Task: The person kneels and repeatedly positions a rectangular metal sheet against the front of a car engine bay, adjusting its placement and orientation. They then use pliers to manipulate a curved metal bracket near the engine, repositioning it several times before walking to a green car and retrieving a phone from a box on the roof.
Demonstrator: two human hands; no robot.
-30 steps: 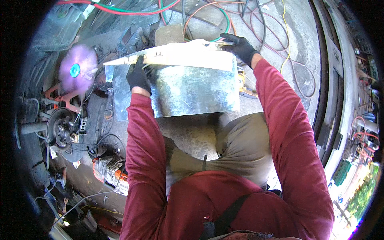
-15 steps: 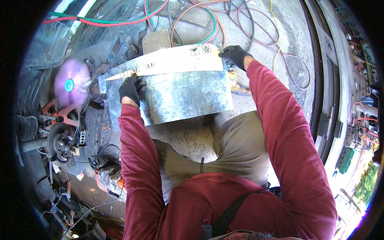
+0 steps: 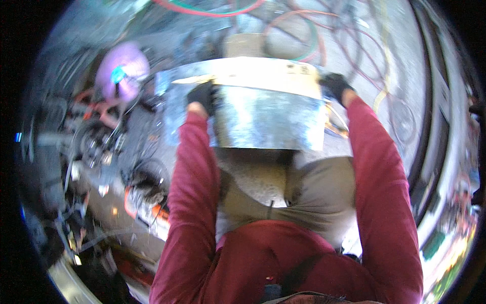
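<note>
Rectangular silver metal sheet (image 3: 271, 121) is at 12 o'clock | tapering white paper-like strip (image 3: 268, 75) over its far part | black-gloved left hand (image 3: 201, 96) 11 o'clock, black-gloved right hand (image 3: 334, 86) 2 o'clock, both at strip | fingers blurred, cannot tell

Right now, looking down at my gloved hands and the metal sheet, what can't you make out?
All in the head view:
Left hand: blur hides the detail of its grip.
Right hand: blur hides its grip too.
Pale strip: printed marks lost to blur and glare.
Metal sheet: its upper face hides whatever supports it.
Wheel hub: too blurred for detail.
Red hose: cut off by the picture's top edge.
</note>
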